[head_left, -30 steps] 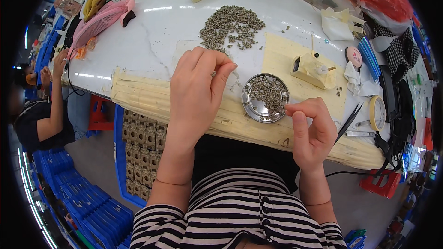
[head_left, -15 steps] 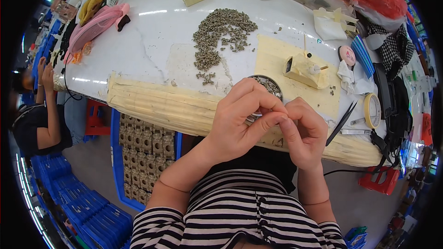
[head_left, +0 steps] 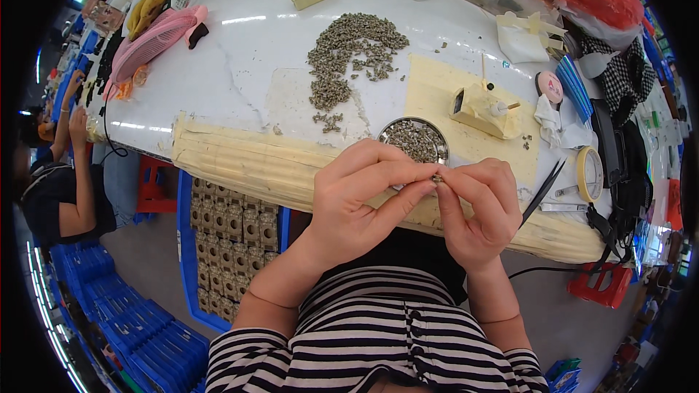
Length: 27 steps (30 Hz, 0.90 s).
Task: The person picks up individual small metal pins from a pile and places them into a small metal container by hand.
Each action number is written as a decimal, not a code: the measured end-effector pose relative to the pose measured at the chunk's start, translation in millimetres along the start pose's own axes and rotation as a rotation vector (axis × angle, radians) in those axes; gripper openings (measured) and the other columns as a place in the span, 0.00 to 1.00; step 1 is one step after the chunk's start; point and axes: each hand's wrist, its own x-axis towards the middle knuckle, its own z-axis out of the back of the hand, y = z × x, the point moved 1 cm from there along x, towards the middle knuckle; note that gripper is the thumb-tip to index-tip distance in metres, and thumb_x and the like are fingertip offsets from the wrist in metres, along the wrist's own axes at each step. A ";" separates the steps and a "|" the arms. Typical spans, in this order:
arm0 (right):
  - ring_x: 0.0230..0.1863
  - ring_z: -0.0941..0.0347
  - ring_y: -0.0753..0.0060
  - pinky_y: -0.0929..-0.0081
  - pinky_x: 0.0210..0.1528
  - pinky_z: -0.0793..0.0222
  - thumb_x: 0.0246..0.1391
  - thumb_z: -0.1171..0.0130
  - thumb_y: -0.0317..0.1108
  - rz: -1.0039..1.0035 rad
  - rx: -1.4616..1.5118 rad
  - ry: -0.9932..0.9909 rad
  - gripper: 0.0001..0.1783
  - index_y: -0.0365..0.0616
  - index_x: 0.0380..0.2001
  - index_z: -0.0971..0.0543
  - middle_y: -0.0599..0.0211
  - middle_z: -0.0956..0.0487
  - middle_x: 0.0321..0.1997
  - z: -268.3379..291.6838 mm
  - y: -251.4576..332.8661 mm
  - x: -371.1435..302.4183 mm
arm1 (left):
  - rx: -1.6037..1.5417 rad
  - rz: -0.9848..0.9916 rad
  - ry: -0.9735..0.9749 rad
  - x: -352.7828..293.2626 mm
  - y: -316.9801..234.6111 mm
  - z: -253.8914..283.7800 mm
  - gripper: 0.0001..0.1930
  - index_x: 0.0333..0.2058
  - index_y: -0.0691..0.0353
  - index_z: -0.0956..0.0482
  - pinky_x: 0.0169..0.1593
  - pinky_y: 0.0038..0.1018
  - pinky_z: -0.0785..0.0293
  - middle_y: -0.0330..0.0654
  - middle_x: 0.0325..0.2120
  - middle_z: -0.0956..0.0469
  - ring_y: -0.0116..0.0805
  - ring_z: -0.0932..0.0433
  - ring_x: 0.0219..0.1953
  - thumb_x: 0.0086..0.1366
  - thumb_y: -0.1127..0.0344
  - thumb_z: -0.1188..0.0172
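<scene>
Both hands meet fingertip to fingertip in front of the table's taped front edge. Between them is a tiny metal part (head_left: 437, 179), mostly covered by fingers, its exact kind too small to make out. My left hand (head_left: 364, 196) pinches it with thumb and forefinger from one side. From the other side my right hand (head_left: 477, 207) pinches it the same way. Just beyond the fingertips stands a round metal dish (head_left: 445, 147) holding many small metal parts (head_left: 415, 138). Farther back on the white table lies a large loose pile of similar small metal parts (head_left: 342, 51).
Right of the dish, a tape-covered block (head_left: 484, 113) sits on a yellow sheet (head_left: 429, 87). Black tweezers (head_left: 542, 193) and a tape roll (head_left: 588, 175) lie at the right. Below the table edge, a blue crate (head_left: 188, 262) holds metal blocks. Another person (head_left: 69, 189) works at far left.
My hands have lowered slightly and shifted a little left, with the fingers spread wider behind the pinch. More of the round dish and the tiny part now show.
</scene>
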 end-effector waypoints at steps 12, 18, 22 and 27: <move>0.30 0.31 0.68 0.73 0.31 0.35 0.37 0.26 0.21 0.020 -0.043 -0.003 0.21 0.46 0.41 0.12 0.71 0.22 0.30 0.5 0.7 -0.7 | -0.115 0.126 -0.007 -2.5 -3.0 -0.1 0.09 0.35 0.66 0.15 0.33 0.20 0.30 0.41 0.31 0.19 0.24 0.26 0.30 0.54 0.81 0.31; 0.29 0.29 0.67 0.73 0.30 0.35 0.39 0.27 0.19 -0.002 0.023 -0.047 0.18 0.42 0.38 0.14 0.69 0.21 0.30 -0.4 0.2 -0.8 | -0.100 0.106 -0.028 -1.7 -0.5 -2.6 0.08 0.35 0.64 0.15 0.32 0.20 0.29 0.39 0.30 0.20 0.25 0.24 0.30 0.56 0.79 0.31; 0.28 0.29 0.66 0.73 0.30 0.35 0.40 0.27 0.19 0.005 0.029 -0.043 0.15 0.41 0.35 0.15 0.67 0.20 0.29 -0.3 0.9 0.1 | -0.101 0.115 -0.018 -2.7 -1.0 -3.9 0.08 0.35 0.67 0.16 0.35 0.20 0.31 0.40 0.31 0.20 0.24 0.27 0.30 0.55 0.81 0.31; 0.29 0.28 0.66 0.72 0.31 0.34 0.39 0.27 0.19 -0.010 0.049 -0.034 0.15 0.41 0.33 0.16 0.67 0.19 0.30 0.2 1.5 0.1 | -0.112 0.122 -0.013 -3.4 -0.3 -5.3 0.08 0.35 0.67 0.16 0.34 0.20 0.31 0.40 0.31 0.20 0.24 0.27 0.30 0.56 0.80 0.31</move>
